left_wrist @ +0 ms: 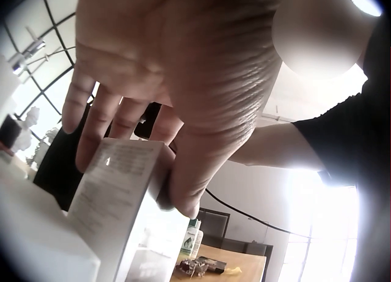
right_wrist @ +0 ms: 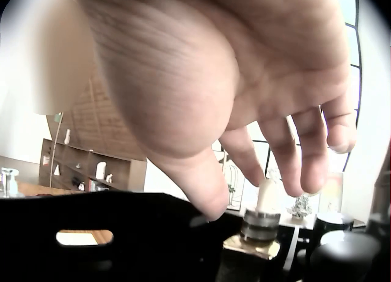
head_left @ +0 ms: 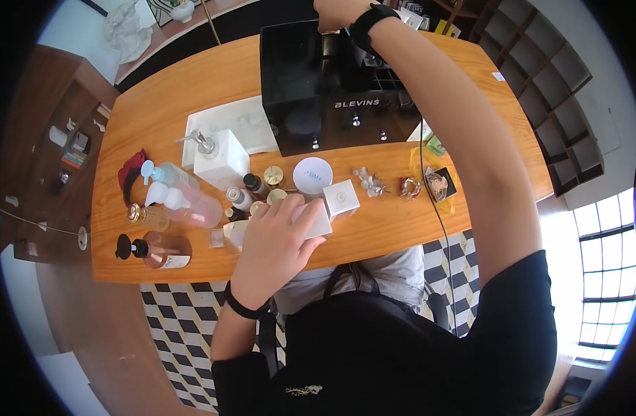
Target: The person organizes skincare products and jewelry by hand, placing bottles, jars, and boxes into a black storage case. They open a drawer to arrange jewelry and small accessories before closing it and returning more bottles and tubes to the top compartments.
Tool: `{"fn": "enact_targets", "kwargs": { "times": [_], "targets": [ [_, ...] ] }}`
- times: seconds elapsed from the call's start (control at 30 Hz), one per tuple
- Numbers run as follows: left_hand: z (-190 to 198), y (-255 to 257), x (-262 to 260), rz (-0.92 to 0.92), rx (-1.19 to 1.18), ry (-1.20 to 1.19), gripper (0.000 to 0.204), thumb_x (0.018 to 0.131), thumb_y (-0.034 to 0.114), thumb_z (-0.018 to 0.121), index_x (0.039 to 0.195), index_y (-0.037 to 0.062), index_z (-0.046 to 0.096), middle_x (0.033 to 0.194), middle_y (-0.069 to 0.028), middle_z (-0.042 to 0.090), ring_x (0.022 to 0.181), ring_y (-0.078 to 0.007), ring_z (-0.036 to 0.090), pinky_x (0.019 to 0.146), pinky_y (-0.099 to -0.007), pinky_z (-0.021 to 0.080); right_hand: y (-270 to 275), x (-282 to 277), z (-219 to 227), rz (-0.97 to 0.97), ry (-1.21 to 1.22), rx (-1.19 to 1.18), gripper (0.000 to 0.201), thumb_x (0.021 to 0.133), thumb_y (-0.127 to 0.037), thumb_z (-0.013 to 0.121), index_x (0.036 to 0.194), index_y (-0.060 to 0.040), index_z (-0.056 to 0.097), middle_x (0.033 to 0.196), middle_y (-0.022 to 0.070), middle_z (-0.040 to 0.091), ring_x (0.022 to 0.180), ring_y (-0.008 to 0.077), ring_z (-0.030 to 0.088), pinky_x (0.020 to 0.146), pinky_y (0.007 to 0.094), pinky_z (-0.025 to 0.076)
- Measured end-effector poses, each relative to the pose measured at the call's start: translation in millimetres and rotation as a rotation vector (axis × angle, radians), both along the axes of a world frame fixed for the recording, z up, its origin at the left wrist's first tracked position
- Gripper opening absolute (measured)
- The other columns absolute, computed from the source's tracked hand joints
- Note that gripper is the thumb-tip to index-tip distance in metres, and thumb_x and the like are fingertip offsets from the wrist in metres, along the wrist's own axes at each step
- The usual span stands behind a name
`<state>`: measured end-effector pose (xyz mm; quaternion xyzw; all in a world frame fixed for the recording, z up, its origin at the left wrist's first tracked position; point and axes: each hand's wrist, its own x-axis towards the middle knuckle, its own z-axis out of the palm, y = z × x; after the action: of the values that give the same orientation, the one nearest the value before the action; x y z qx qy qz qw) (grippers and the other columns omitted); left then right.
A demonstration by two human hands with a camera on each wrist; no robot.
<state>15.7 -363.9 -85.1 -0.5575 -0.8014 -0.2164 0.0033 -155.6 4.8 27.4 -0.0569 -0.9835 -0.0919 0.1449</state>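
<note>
In the head view, my left hand (head_left: 280, 232) is over a white box (head_left: 319, 220) near the table's front edge. The left wrist view shows its fingers and thumb around the upper end of this printed white box (left_wrist: 113, 181). My right hand (head_left: 342, 12) reaches over the far side of the black BLEVINS case (head_left: 335, 128). In the right wrist view, the right hand (right_wrist: 244, 104) hangs over the case, thumb apart from loosely bent fingers. Below it stands a jar with a gold base (right_wrist: 259, 227); contact cannot be told.
Beside the left hand are a small white box (head_left: 342, 197), a round white lid (head_left: 312, 175) and several small bottles. Pump bottles stand at the left, including a white dispenser (head_left: 222, 161) by a marble tray (head_left: 245, 121). Hair clips (head_left: 368, 182) and a black cable (head_left: 429, 201) lie right.
</note>
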Motion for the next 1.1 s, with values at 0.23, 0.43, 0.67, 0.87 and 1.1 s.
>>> {"fn": "enact_targets", "kwargs": {
  "times": [0.23,0.43,0.67,0.87,1.1],
  "targets": [
    [-4,-2,-6,-0.008,0.03,-0.021,0.06,0.083,0.022,0.088,0.136,0.0078,0.064,0.122,-0.012,0.066,0.113,-0.0349,0.066,0.096,-0.0474,0.052,-9,6,-5,0.048,0.033,0.031,0.02,0.081,-0.014,0.074,0.095,-0.0025,0.082,0.099,0.0234,0.08,0.099,0.0373,0.079,0.084,0.0481,0.064],
    [-10,1,-11,0.024,0.11,-0.026,0.058,0.081,0.02,0.089,0.133,0.0075,0.067,0.124,-0.0127,0.069,0.113,-0.0376,0.067,0.094,-0.0491,0.054,-68,134,48,0.253,0.205,-0.15,0.02,0.084,-0.017,0.073,0.094,0.0004,0.078,0.09,0.0256,0.076,0.092,0.0408,0.076,0.081,0.0494,0.06],
    [-9,-1,-9,0.083,0.088,-0.091,0.057,0.081,0.021,0.09,0.132,0.0058,0.07,0.131,-0.0164,0.068,0.116,-0.0404,0.066,0.098,-0.0509,0.053,-81,285,-20,0.571,-0.048,-0.56,0.022,0.083,-0.013,0.081,0.103,-0.0062,0.073,0.094,0.0102,0.073,0.084,0.0307,0.073,0.073,0.0408,0.059],
    [-11,-16,10,0.135,0.194,-0.017,0.057,0.082,0.019,0.09,0.133,0.0022,0.07,0.149,-0.0208,0.061,0.133,-0.0437,0.061,0.108,-0.0518,0.05,-117,332,-106,0.413,-0.266,-0.535,0.015,0.085,-0.013,0.075,0.092,-0.0032,0.067,0.084,0.0119,0.068,0.086,0.0337,0.071,0.074,0.0456,0.057],
    [-24,-23,32,0.216,0.388,-0.108,0.045,0.087,0.012,0.085,0.127,-0.0007,0.069,0.147,-0.0229,0.063,0.132,-0.0441,0.061,0.109,-0.0515,0.05,-118,316,-134,0.286,-0.119,-0.549,0.019,0.082,-0.013,0.076,0.095,-0.0035,0.065,0.086,0.0133,0.065,0.087,0.0346,0.069,0.076,0.0457,0.055]
  ]
}}
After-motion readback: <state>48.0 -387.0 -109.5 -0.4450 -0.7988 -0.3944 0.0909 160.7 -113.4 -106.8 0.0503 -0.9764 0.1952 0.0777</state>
